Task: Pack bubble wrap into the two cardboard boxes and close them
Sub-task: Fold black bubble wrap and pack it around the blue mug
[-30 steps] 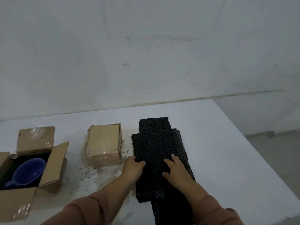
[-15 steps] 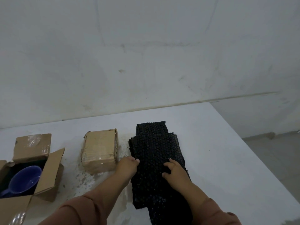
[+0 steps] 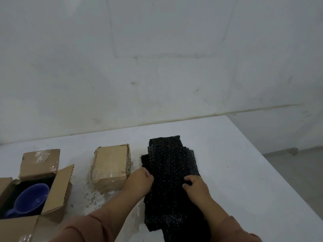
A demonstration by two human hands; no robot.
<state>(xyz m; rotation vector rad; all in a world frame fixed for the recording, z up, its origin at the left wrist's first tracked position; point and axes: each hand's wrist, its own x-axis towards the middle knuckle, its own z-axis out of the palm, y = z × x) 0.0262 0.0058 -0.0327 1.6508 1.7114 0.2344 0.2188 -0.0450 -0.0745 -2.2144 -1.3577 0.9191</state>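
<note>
A stack of black bubble wrap lies on the white table, right of centre. My left hand grips its left edge, fingers curled round it. My right hand lies on top of the wrap with fingers curled, pinching the upper sheet. A small closed cardboard box stands just left of the wrap, close to my left hand. An open cardboard box sits at the far left with a blue mug inside on dark padding; its flaps stand up.
The white table ends at the right, with the floor below. A pale wall runs close behind the table. The table surface between the boxes is worn and speckled.
My right hand's fingers have curled tighter into the top sheet. My left hand has closed on the wrap's left edge. The boxes have not moved.
</note>
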